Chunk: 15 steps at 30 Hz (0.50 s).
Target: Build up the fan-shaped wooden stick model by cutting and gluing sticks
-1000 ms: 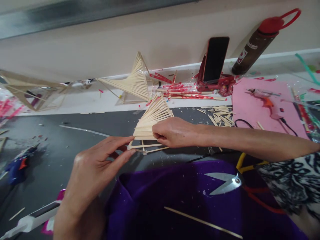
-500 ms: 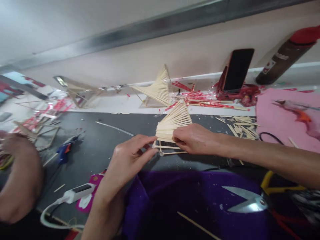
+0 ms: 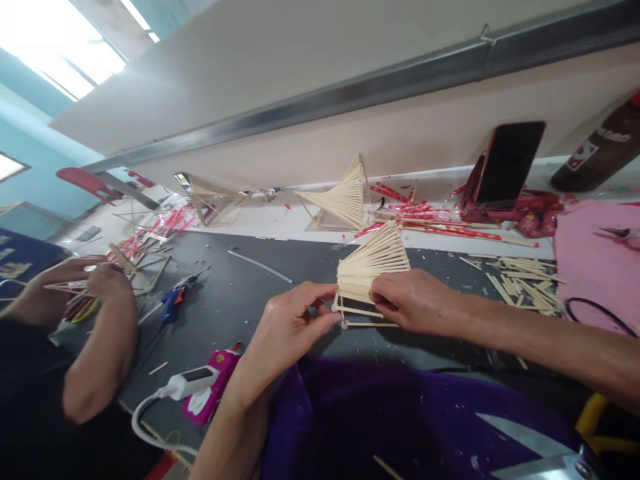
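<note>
A fan-shaped model of thin wooden sticks (image 3: 373, 260) stands on a stick frame on the dark table (image 3: 240, 293). My left hand (image 3: 290, 327) pinches the frame's left corner with thumb and fingers. My right hand (image 3: 415, 300) is closed on the model's lower right side, fingers curled round the bottom sticks. Both hands hold the same model just above the purple cloth (image 3: 400, 420) in front of me.
A second stick fan (image 3: 340, 200) and a propped phone (image 3: 507, 163) stand by the wall. Loose sticks (image 3: 520, 283) lie right, a pink mat (image 3: 595, 260) beyond. Scissors (image 3: 540, 450) lie on the cloth. A blue glue gun (image 3: 175, 297) and another person's hands (image 3: 95, 280) are left.
My view has swung left and upward, bringing another person's arms and the ceiling into sight. My hands keep the same grip on the stick model.
</note>
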Available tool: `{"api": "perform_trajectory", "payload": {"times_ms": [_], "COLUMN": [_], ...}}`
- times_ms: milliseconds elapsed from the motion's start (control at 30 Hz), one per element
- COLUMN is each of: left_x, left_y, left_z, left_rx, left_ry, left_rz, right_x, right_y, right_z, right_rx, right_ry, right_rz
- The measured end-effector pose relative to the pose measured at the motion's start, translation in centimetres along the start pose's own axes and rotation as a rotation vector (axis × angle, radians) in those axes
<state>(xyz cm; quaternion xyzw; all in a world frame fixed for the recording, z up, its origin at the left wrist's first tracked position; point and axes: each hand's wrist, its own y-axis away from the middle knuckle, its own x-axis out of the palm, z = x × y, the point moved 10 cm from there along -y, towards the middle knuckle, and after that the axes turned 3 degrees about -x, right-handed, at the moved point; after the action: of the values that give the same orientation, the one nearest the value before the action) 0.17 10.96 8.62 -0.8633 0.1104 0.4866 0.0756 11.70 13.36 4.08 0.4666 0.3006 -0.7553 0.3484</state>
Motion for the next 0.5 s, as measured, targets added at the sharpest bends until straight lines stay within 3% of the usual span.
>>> {"api": "perform_trajectory", "payload": {"times_ms": [500], "left_x": [0.40], "left_y": [-0.17], "left_z": [0.01], "left_rx": [0.015], "left_ry": [-0.019], "left_rz": [0.017], "right_x": [-0.06], "right_y": [0.38], "right_z": [0.55], "right_rx": [-0.011], "right_ry": [0.116], "right_rz": [-0.013]}}
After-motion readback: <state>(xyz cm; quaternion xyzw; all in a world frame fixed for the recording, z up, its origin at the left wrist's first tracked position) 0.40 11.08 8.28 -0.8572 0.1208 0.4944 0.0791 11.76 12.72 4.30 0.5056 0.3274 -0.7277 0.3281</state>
